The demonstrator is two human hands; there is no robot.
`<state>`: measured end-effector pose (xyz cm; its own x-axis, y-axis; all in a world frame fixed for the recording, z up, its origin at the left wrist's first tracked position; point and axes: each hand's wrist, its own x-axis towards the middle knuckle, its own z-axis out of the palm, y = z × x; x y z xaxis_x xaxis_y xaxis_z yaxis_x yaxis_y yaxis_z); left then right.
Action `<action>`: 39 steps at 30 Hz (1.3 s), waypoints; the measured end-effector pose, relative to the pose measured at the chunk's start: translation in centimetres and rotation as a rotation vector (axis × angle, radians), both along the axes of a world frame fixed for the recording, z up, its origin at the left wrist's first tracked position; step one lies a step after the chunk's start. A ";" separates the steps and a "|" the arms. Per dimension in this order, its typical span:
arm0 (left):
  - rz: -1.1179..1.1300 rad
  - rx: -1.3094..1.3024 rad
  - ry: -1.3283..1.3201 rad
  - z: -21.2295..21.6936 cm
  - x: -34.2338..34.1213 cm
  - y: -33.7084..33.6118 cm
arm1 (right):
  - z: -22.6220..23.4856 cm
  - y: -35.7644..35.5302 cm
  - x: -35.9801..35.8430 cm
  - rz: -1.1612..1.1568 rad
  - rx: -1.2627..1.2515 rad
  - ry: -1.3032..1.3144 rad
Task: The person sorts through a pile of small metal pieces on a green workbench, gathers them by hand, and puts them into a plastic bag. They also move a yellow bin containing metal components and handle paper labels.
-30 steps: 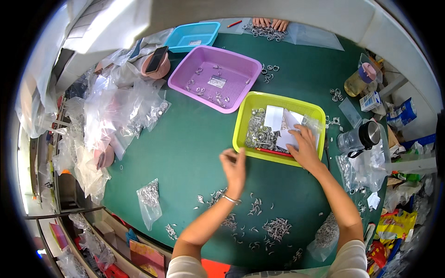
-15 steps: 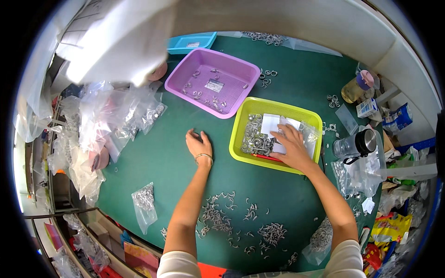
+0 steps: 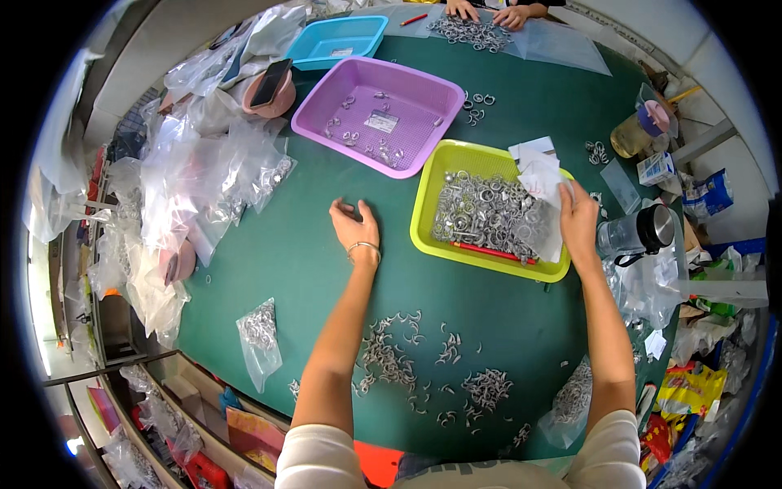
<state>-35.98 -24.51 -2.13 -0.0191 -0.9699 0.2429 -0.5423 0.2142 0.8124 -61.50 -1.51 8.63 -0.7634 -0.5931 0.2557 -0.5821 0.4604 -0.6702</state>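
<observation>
Right hand [image 3: 578, 220] gripping clear plastic bag [image 3: 544, 213] over yellow tray [image 3: 424, 213] of metal rings [image 3: 481, 213]. Bag looking limp, slippery, light; pinching its upper edge seems best. Left hand [image 3: 353, 230] resting loosely curled, empty, on green table [image 3: 285, 269].

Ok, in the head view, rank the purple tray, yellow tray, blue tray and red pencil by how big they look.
1. purple tray and yellow tray: look alike, so no ranking between them.
2. blue tray, though it lies farther off.
3. red pencil, inside the yellow tray.
</observation>
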 end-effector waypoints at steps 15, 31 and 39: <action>0.000 -0.026 -0.005 -0.5 0.1 -0.2 | 2.0 -2.0 2.3 0.565 0.405 -0.068; -0.033 0.073 0.015 0.0 0.3 -0.1 | -1.4 -1.5 1.6 0.944 0.396 0.104; -0.063 0.041 0.010 -0.2 0.0 -0.2 | -2.7 -4.7 0.8 0.612 0.345 0.163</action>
<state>-36.01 -24.75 -2.32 -0.0779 -0.9759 0.2037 -0.5204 0.2141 0.8266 -60.73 -6.21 5.97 -0.2366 -0.9698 0.0589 -0.8836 0.1896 -0.4282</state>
